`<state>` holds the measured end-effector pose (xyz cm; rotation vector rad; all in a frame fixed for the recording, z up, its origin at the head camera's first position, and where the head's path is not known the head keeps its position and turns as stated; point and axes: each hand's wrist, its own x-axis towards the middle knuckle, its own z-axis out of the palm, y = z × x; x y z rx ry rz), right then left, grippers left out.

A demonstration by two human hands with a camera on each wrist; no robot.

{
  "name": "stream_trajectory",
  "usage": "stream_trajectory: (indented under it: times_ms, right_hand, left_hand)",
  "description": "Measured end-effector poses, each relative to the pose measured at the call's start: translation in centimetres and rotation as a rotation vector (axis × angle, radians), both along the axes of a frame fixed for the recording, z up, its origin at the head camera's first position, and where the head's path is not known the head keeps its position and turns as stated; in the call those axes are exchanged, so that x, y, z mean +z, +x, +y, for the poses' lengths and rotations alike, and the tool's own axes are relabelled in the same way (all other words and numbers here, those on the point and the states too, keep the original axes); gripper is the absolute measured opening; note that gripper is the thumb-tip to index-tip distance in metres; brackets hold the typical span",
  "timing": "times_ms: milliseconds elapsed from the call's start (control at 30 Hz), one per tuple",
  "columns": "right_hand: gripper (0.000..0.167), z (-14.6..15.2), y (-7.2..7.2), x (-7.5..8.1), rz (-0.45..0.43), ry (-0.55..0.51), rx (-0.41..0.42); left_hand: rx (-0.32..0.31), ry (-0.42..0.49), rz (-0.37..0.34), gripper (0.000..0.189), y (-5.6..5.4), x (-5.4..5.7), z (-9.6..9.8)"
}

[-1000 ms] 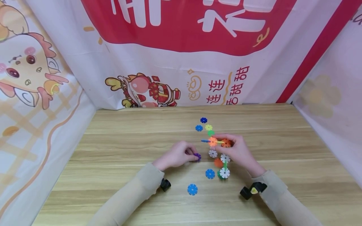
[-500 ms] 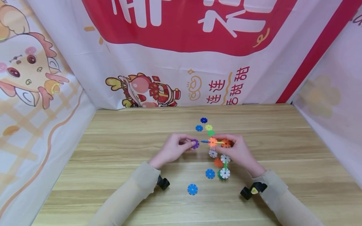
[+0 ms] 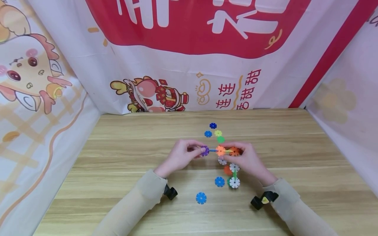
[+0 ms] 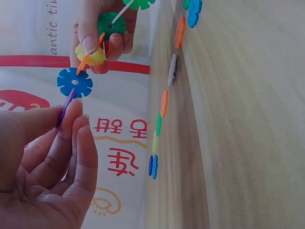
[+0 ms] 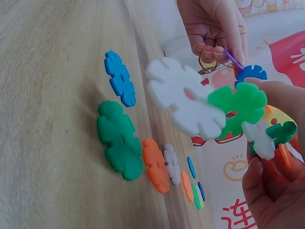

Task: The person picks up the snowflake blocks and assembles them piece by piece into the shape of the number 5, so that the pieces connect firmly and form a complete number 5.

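My left hand pinches a purple notched interlocking disc between thumb and fingers. Its edge meets the rim of a blue disc, the end piece of a chain of linked discs. Thumb and fingertips of my right hand grip that chain around its yellow disc. Along the chain sit an orange disc, a dark green disc, a bright green disc and a large white disc at the end nearest me. Both hands are held above the wooden table.
Loose discs lie on the table: two blue ones nearer me, one at the left, a dark green disc under the chain, an orange disc, and several more farther back, including a yellow disc. Printed cloth walls stand behind.
My left hand has raised the purple disc and moved it away from me to the chain's blue end disc. The right hand has shifted the chain slightly left, so purple and blue now meet.
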<state>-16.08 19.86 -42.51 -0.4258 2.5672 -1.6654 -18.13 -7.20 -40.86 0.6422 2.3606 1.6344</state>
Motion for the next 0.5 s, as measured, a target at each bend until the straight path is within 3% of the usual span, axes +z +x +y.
stream_trajectory:
  times_ms: [267, 500]
  right_hand:
    - [0.039, -0.14, 0.05, -0.37, -0.004, 0.005, 0.019]
    - [0.038, -0.28, 0.05, -0.41, -0.010, 0.002, 0.017]
  left_hand:
    - [-0.038, -0.025, 0.029, 0.023, 0.15, 0.03, 0.10]
    - [-0.003, 0.003, 0.005, 0.018, 0.19, -0.07, 0.30]
